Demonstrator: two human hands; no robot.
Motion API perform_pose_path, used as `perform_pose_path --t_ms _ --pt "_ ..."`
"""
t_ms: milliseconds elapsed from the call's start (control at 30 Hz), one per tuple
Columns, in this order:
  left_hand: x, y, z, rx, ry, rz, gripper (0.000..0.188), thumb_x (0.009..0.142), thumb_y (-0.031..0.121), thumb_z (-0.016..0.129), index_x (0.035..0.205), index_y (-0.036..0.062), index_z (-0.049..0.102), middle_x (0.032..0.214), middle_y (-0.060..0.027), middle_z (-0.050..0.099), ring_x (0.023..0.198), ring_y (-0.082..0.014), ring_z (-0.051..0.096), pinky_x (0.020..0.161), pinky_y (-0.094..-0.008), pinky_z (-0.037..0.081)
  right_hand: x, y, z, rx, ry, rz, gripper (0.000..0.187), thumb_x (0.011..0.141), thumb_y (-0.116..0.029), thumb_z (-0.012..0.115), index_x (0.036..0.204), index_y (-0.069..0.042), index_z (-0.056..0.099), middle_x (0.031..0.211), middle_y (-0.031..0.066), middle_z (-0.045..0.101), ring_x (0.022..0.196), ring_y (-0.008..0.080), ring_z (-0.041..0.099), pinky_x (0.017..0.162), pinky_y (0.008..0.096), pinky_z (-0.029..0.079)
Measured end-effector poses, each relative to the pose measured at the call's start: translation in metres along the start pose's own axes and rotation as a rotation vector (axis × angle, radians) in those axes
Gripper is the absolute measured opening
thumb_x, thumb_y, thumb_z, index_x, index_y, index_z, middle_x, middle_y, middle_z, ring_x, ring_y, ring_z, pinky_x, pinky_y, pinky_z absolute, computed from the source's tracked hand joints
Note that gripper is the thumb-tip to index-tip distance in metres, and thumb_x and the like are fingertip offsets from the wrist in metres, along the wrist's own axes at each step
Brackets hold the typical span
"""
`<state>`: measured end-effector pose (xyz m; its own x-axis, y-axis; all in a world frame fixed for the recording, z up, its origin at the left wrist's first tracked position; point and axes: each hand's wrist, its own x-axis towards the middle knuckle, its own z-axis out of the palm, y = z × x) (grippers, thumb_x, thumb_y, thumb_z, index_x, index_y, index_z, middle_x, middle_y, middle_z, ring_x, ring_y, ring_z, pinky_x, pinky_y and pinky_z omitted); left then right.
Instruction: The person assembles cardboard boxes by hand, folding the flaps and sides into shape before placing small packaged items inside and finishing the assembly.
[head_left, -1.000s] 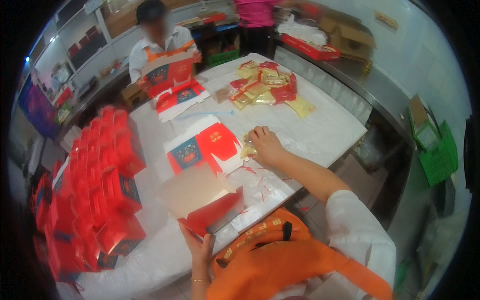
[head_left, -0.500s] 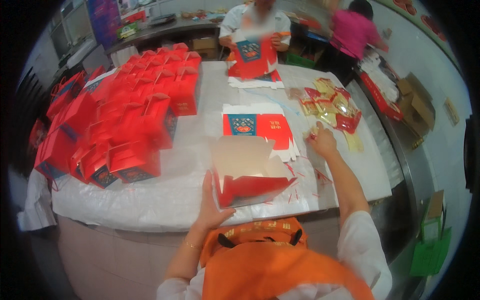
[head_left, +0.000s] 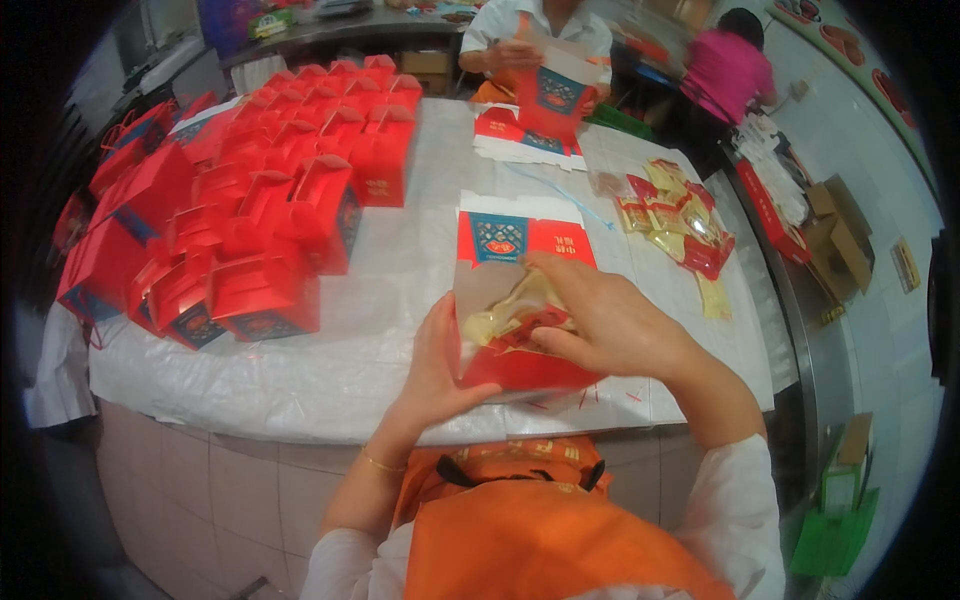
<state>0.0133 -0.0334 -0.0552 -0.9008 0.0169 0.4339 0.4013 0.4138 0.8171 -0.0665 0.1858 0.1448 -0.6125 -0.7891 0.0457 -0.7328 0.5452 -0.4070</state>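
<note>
An open red carton (head_left: pixel 532 371) sits near the table's front edge, its mouth facing up. My left hand (head_left: pixel 432 368) grips its left side, thumb along the front and fingers behind the wall. At the mouth, my right hand (head_left: pixel 625 318) is closed on a gold-and-red snack packet (head_left: pixel 513 312), partly inside the carton; whether it is one packet or two I cannot tell. Just behind lie flat red-and-blue carton blanks (head_left: pixel 562 238), partly covered by my hand and the carton. A heap of gold and red packets (head_left: pixel 690 225) rests farther right.
Rows of folded red gift boxes (head_left: pixel 265 215) fill the table's left. Across the white-covered table (head_left: pixel 400 270), a co-worker (head_left: pixel 545 60) holds a carton above more blanks. A steel counter (head_left: pixel 815 340) with an open brown box (head_left: pixel 840 235) runs along the right.
My right hand has come from beside the packet heap to the carton's mouth, bringing the packet. My left hand stays on the carton. The co-worker's carton has turned and shifted right.
</note>
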Motion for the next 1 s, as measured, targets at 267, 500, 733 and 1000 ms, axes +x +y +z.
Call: perform_pose_path --t_ms 267,500,733,1000 --pt "0.001 0.004 0.013 -0.079 -0.071 0.025 0.127 0.07 0.043 0.09 0.16 -0.0004 0.013 0.162 -0.0249 0.024 0.15 -0.0419 0.026 0.122 -0.0501 0.025 0.018 0.032 0.043 0.044 -0.257 0.239 0.063 0.093 -0.033 0.066 0.145 -0.003 0.046 0.125 0.0244 0.065 0.115 0.0396 0.064 0.097 0.0453 0.051" --pt "-0.001 0.006 0.002 -0.062 -0.041 0.012 0.128 0.07 0.043 0.09 0.161 0.0009 0.011 0.162 -0.0245 0.023 0.15 -0.0416 0.025 0.122 -0.0501 0.024 -0.047 0.087 0.032 0.568 0.342 -0.055 0.096 0.076 -0.033 0.078 0.158 -0.011 0.034 0.149 0.018 0.052 0.143 0.0296 0.046 0.114 0.0461 0.039" --pt "0.028 0.029 0.01 -0.181 -0.055 -0.029 0.127 0.067 0.034 0.09 0.162 0.0028 0.011 0.163 -0.0228 0.025 0.15 -0.0395 0.027 0.121 -0.0478 0.027 -0.061 0.081 0.042 0.513 0.248 0.119 0.115 0.07 -0.044 0.084 0.162 -0.01 0.023 0.158 0.0179 0.04 0.145 0.034 0.041 0.116 0.0464 0.036" --pt "0.031 0.037 0.017 -0.253 -0.024 0.008 0.119 0.071 0.025 0.087 0.162 0.0049 0.013 0.163 -0.0202 0.028 0.15 -0.0365 0.032 0.121 -0.0467 0.031 -0.056 0.067 0.036 -0.134 0.46 -0.136 0.094 0.074 -0.029 0.085 0.153 -0.009 0.039 0.14 0.0217 0.054 0.135 0.0396 0.047 0.115 0.0454 0.038"
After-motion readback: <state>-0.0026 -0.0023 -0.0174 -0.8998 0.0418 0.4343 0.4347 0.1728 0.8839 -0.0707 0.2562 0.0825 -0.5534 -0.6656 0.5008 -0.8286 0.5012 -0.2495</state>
